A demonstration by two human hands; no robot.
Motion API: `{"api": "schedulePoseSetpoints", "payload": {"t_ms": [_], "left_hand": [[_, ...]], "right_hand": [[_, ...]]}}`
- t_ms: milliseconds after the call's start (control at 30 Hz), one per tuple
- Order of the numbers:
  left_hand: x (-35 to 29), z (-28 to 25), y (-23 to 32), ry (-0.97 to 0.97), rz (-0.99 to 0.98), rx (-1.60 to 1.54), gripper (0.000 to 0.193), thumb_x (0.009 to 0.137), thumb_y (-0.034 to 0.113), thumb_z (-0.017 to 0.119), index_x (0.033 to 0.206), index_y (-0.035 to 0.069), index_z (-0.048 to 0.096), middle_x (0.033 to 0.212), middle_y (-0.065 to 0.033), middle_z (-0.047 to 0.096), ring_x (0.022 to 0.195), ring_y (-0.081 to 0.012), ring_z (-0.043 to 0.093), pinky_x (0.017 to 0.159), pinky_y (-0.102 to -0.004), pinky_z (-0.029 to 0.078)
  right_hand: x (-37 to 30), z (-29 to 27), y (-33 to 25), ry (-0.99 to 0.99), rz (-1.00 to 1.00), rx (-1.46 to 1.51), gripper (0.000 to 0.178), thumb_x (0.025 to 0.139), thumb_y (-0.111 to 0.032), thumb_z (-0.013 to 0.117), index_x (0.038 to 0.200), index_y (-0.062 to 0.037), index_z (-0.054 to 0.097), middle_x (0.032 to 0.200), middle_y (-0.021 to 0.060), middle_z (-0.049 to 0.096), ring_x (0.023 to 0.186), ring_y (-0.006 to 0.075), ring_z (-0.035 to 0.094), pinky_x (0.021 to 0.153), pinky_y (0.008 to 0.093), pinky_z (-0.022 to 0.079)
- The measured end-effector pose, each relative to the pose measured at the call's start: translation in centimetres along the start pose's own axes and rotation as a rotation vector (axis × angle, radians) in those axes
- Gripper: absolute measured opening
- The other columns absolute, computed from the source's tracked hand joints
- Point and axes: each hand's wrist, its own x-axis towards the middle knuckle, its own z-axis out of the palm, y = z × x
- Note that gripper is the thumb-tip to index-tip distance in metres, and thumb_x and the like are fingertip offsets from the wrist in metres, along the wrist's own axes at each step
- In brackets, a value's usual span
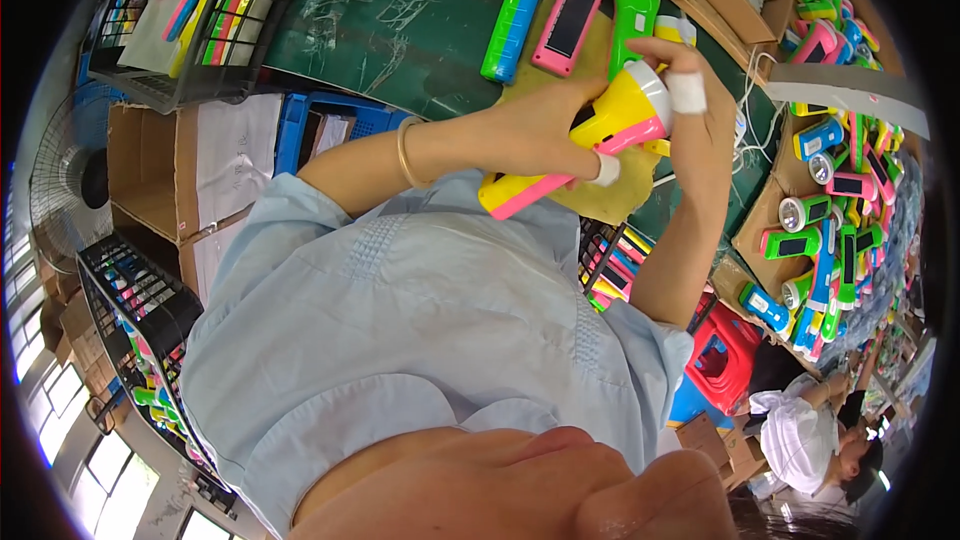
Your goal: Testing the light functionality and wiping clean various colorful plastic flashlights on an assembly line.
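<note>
A yellow-and-pink flashlight with a white lens ring lies slanted across my two hands, its head toward the upper right. My left hand is wrapped round its body, a white wrap on the thumb and a bracelet at the wrist. At the lens end, my right hand curls its fingers about the white ring, a white wrap on one finger. Beyond my hands on the green table lie a blue-and-green flashlight, a pink flashlight with a dark panel, and a green flashlight.
Under my hands is a yellowish cloth. Many flashlights in mixed colours are piled in a carton at right. A black wire basket stands at upper left, near an open cardboard box. White cord trails over the table's right side. Another person sits at lower right.
</note>
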Motion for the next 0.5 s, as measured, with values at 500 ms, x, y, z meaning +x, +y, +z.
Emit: {"api": "schedulePoseSetpoints", "payload": {"t_ms": [500], "left_hand": [[-1.9, 1.0, -0.5, -0.400, -0.208, -0.574, 0.046, 0.067, 0.013, 0.064, 0.108, 0.000, 0.049, 0.076, -0.0058, 0.054, 0.055, -0.0128, 0.056, 0.048, -0.0266, 0.045]], "right_hand": [[-1.4, 2.3, 1.8, -0.068, -0.308, 0.511, 0.034, 0.079, -0.032, 0.053, 0.079, 0.0025, 0.056, 0.073, 0.0053, 0.050, 0.060, 0.0113, 0.044, 0.053, 0.0218, 0.032]]}}
